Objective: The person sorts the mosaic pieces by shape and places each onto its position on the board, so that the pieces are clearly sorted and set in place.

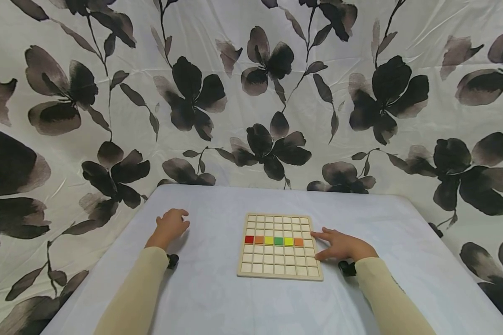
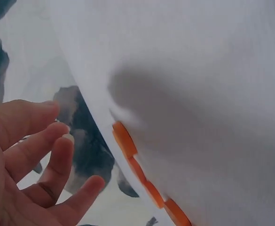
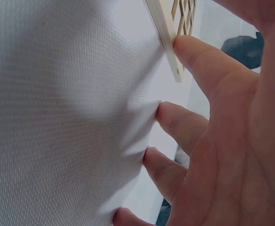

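Observation:
A pale wooden grid board [image 1: 279, 274] lies on the white cloth. Across one of its middle rows run coloured square tiles: a red tile [image 1: 249, 239] at the left, then orange, yellow, a green tile [image 1: 278, 241], yellow and orange; the row's rightmost cell is pale. My right hand [image 1: 343, 245] rests at the board's right side with fingers spread. In the right wrist view one fingertip [image 3: 182, 44] is at the board's edge and other fingertips meet the cloth. To the left, my left hand [image 1: 172, 228] hovers over the cloth, fingers loosely bent, holding nothing.
Several orange pieces [image 2: 124, 140] lie in a line on the cloth in the left wrist view; the head view does not show them. The white-covered table [image 1: 209, 302] ends at a floral curtain [image 1: 234, 102] behind and at both sides.

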`<state>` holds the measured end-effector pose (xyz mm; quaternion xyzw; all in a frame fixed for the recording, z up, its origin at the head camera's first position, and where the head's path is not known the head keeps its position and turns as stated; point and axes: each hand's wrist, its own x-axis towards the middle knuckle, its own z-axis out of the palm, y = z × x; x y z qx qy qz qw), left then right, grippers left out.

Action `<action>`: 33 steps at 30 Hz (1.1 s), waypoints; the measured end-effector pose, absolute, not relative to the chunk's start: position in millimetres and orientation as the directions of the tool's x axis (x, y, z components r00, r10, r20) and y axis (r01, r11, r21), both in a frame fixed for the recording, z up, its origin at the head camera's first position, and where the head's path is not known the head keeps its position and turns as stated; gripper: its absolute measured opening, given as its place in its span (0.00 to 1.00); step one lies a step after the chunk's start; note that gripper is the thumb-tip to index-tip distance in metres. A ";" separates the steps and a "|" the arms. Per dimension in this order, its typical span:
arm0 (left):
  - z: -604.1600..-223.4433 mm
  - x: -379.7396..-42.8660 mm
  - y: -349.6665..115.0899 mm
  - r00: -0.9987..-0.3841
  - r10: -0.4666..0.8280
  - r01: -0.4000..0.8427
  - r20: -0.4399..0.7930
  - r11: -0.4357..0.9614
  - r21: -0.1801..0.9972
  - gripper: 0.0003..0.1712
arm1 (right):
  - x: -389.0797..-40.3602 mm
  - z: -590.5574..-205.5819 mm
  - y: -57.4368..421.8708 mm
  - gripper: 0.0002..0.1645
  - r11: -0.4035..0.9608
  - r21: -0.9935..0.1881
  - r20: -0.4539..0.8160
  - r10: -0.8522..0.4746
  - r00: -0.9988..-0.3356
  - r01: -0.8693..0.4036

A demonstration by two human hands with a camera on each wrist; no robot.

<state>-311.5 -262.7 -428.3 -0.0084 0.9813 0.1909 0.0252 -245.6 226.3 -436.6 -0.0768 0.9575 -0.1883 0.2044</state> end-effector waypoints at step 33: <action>-435.3 -332.4 -304.1 -0.987 -0.071 -0.120 -0.143 0.921 0.371 0.21 | -248.5 -441.3 227.8 0.50 0.921 -0.388 -0.358 -0.197 -0.913 -0.047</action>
